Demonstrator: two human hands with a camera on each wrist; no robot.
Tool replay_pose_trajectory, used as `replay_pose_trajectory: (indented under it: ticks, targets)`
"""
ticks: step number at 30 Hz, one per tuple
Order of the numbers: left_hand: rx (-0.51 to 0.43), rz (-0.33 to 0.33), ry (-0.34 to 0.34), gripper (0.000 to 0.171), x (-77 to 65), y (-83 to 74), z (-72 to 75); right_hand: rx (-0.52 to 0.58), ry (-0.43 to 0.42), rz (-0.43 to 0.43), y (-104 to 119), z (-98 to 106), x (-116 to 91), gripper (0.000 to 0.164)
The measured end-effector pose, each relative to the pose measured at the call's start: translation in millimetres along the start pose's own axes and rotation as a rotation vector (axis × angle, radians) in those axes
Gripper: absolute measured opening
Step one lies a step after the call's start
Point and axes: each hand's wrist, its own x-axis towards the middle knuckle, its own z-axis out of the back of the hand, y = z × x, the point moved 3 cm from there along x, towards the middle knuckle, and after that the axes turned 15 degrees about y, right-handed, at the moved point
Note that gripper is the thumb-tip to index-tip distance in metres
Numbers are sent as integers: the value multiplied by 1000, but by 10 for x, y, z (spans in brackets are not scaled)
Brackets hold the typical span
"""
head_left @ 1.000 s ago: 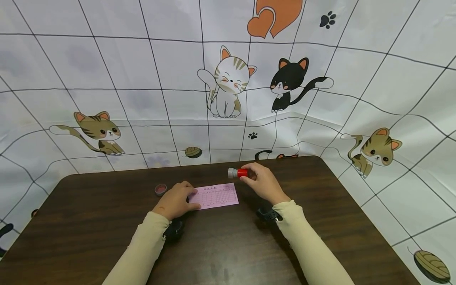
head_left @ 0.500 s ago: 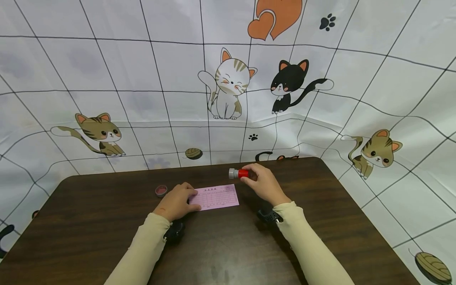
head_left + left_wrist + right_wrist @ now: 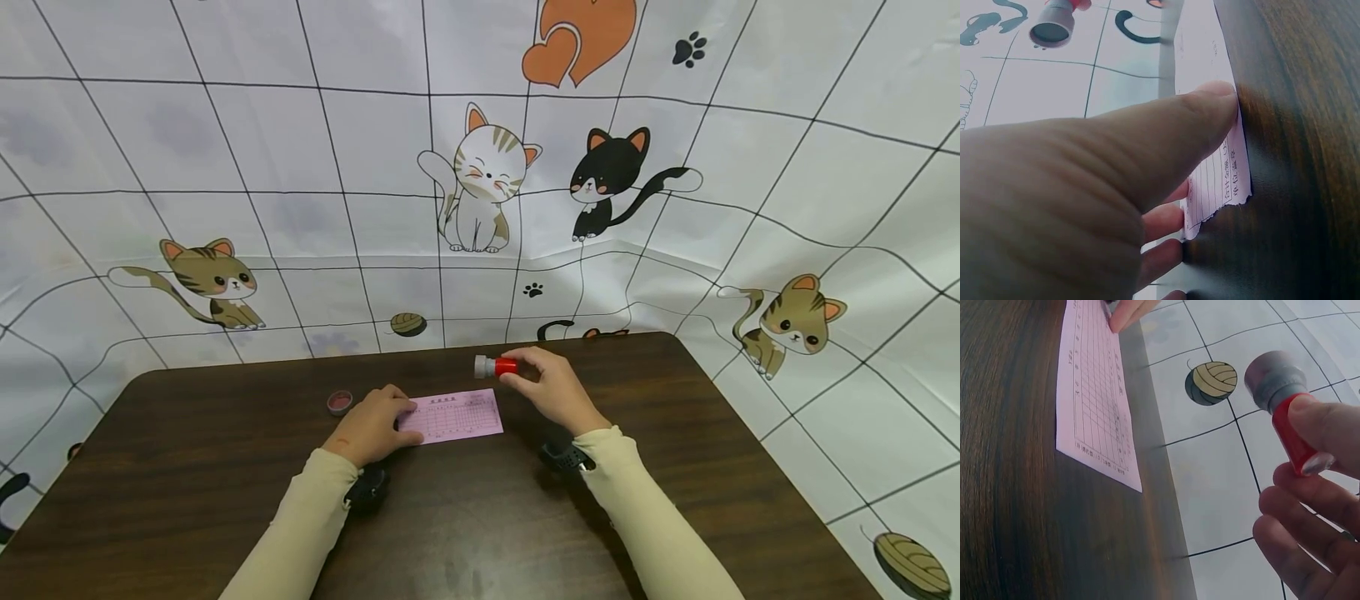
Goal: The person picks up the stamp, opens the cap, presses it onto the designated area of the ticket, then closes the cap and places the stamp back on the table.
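My right hand (image 3: 553, 387) pinches a red-and-grey stamp (image 3: 497, 367) by its red handle, between thumb and fingers. It is held in the air above the table's far side, its grey round end pointing left. In the right wrist view the stamp (image 3: 1285, 412) is tilted, and the other fingers are spread below it. A pink printed form (image 3: 457, 415) lies flat on the table. My left hand (image 3: 370, 423) rests on the form's left end, with the thumb (image 3: 1204, 119) pressing near its lower edge. The printed grid of the form (image 3: 1094, 394) shows in the right wrist view.
A small round ink pad (image 3: 340, 402) with a red inside sits just left of my left hand. The dark wooden table (image 3: 450, 533) ends at a white curtain (image 3: 300, 167) with cats and grid lines, hanging behind its back edge.
Over the last half second the stamp and the fingers of my right hand shift slightly left. My left hand and the form stay where they were.
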Motion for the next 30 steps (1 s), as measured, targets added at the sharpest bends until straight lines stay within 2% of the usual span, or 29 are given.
replay_pose_trajectory:
  ticks: [8,13,17,23,30]
  targets:
    - [-10,11,-9,56,-2,6,-14,42,2,4,58,-18,2,36]
    - [-13,9,-14,56,6,20,-23,151,-13,0,87,-20,-2,37]
    - [-11,3,-15,56,9,35,-33,216,-17,29,112,-23,-3,36]
    - [-18,-3,-12,56,11,50,-40,228,4,61,140,-48,-12,37]
    - [-20,-5,-13,57,11,50,-33,257,41,58,126,-99,11,40]
